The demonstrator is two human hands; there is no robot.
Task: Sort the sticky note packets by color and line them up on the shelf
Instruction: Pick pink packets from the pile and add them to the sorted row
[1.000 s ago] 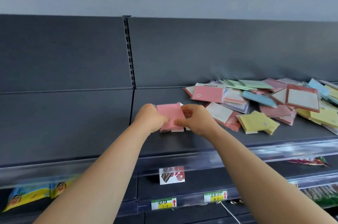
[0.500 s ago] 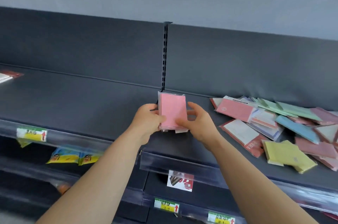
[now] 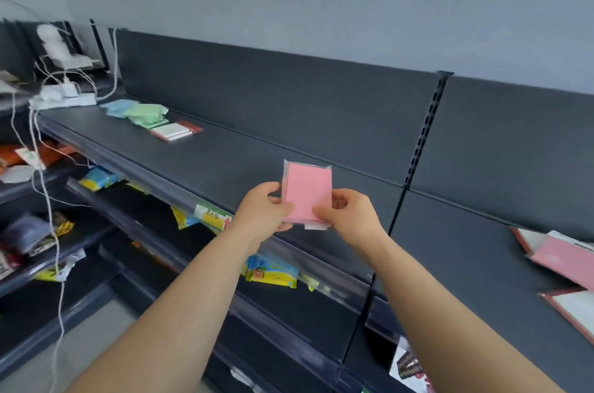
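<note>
Left grip: my left grip [image 3: 262, 211] pinches the left edge of the pink packet [image 3: 308, 190], with the thumb on its front face and the fingers curled behind.
Right grip: my right grip [image 3: 348, 216] pinches the packet's lower right edge, with the thumb on the front near the bottom corner and the fingers curled behind.
Pink packet: it stands upright in a clear wrapper between the two grips, held in the air over the shelf [image 3: 225, 161]. Its upper half rises above both thumbs, and a white strip shows below its bottom edge. I cannot tell whether I hold one packet or several pressed together.
Far left of the shelf: blue packets [image 3: 117, 106] and green packets [image 3: 144, 114] lie flat and overlapping, with a red-edged white packet [image 3: 175, 131] just beside them. All are well apart from my grips.
Slotted post [image 3: 424, 132]: it stands to the right of my right grip and divides the shelf into sections.
Right section: more pink packets [image 3: 562, 259] and a red-bordered white one [image 3: 575, 306] lie at the frame's edge.
Front rail: a price label [image 3: 212, 216] sits just left of my left grip.
Lower shelf: yellow-and-blue packs [image 3: 270, 270] lie below my forearms.
Shelf's left end: a white power strip [image 3: 64, 98] lies there with cables trailing from it.
</note>
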